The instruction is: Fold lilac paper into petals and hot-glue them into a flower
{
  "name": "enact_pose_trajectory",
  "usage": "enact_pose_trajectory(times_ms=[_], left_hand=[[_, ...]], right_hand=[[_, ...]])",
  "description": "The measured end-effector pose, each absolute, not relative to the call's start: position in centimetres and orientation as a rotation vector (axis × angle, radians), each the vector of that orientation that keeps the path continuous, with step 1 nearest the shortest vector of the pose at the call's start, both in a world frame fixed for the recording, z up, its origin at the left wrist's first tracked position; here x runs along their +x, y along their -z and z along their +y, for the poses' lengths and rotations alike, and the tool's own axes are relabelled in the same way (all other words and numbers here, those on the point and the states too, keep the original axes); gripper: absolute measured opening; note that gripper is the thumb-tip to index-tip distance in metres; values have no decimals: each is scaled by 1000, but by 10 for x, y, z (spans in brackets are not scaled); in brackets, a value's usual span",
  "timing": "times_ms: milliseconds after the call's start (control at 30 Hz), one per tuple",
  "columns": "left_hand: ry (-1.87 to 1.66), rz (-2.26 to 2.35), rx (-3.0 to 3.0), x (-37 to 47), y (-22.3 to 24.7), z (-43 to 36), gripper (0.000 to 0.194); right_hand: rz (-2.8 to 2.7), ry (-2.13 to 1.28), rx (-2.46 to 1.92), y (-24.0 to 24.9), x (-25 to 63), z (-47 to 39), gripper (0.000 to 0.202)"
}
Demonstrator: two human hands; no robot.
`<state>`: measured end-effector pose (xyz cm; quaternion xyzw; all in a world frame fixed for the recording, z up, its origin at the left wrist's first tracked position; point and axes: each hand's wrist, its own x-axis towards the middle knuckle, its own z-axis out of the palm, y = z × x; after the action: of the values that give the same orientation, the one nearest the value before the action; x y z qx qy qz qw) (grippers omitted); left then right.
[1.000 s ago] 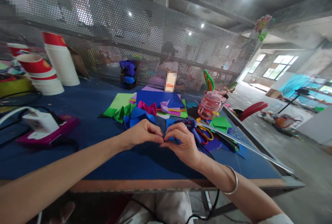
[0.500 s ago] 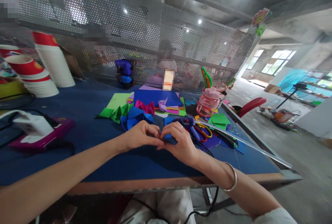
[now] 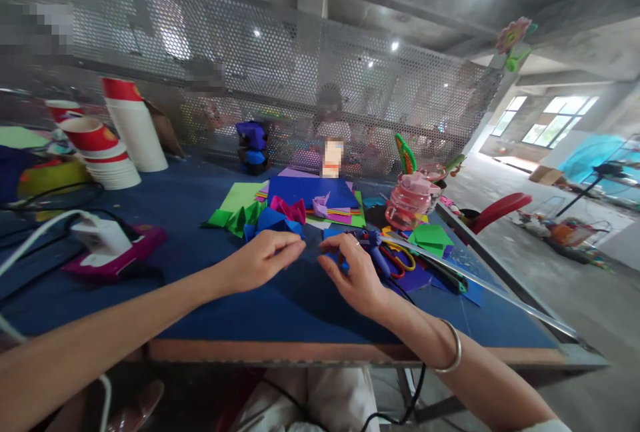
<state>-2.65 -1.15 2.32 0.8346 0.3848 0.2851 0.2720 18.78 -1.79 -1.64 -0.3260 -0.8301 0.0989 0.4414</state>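
My left hand (image 3: 270, 259) hovers above the table just in front of a folded blue paper piece (image 3: 277, 221). Its thumb and fingers come together at the tips, and anything between them is hidden. To its right, my right hand (image 3: 353, 272) has thumb and fingertips apart, with nothing visible in between. A small gap separates the two hands. Close beside my right hand lie a blue glue gun (image 3: 377, 255) and scissors with yellow and red handles (image 3: 407, 259). Folded green paper (image 3: 240, 219), magenta paper (image 3: 289, 209) and a small lilac folded piece (image 3: 321, 204) sit beyond the hands.
Stacked paper sheets (image 3: 310, 190) lie at the back before a perforated metal screen (image 3: 280, 72). A pink transparent jug (image 3: 410, 202) and a long metal strip (image 3: 495, 287) are on the right. Paper cups (image 3: 135, 132) and a purple power strip (image 3: 150, 241) stand left.
My hands, touching at the fingertips before, are now apart, and the right thumb has opened away from its fingers. The whole view has shifted slightly to the left.
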Motion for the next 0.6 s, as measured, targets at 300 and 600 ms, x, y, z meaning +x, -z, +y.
enact_pose_trajectory(times_ms=[300, 600], left_hand=[[201, 642, 2451, -71, -59, -87, 53], [-96, 1050, 2492, -87, -73, -18, 19]], right_hand=[[-2096, -254, -778, 15, 186, -19, 12], [-2132, -220, -726, 16, 186, -17, 13]])
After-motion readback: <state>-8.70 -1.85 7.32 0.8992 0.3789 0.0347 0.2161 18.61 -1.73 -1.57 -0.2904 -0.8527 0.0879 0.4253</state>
